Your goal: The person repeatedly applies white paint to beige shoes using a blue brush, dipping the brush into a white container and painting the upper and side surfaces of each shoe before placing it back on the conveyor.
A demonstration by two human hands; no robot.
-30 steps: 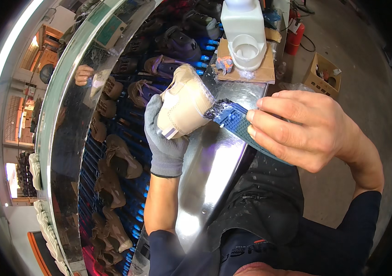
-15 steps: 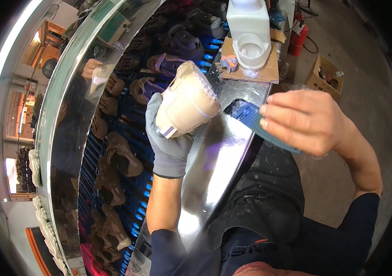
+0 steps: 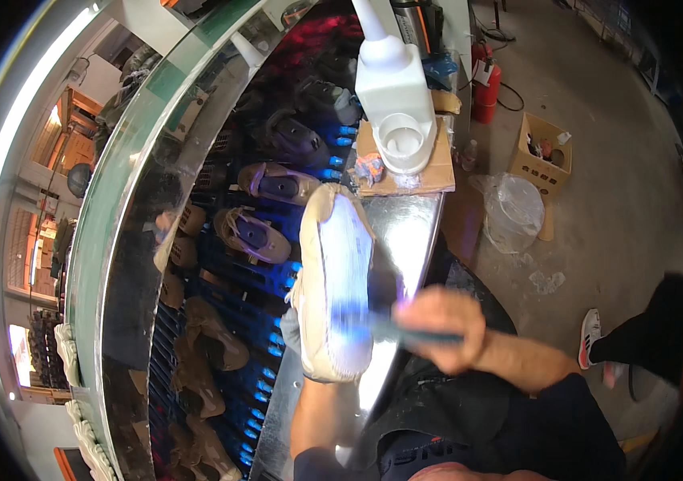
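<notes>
A beige shoe upper (image 3: 312, 280) is held up over the metal ledge, its pale underside turned towards me and its stitched edge showing. My left hand (image 3: 290, 330), in a grey glove, grips it from behind, with most of the fingers hidden by the shoe. My bare right hand (image 3: 447, 325) is closed around the dark handle of a brush (image 3: 393, 329). The brush head, smeared by motion, lies against the lower part of the underside. A wet-looking, bluish-white sheen covers that surface.
Beyond the shoe, a white plastic dispenser bottle (image 3: 396, 96) with a cup stands on cardboard (image 3: 442, 156). Several shoe uppers (image 3: 253, 234) lie on a roller conveyor to the left. Another person's leg and sneaker (image 3: 590, 337), a carton (image 3: 540, 172) and a plastic bag (image 3: 511, 212) are at right.
The shoe upper has turned from its heel side to show its underside and moved lower. My right hand has brought the brush left and down onto that underside. A person's leg has appeared at right.
</notes>
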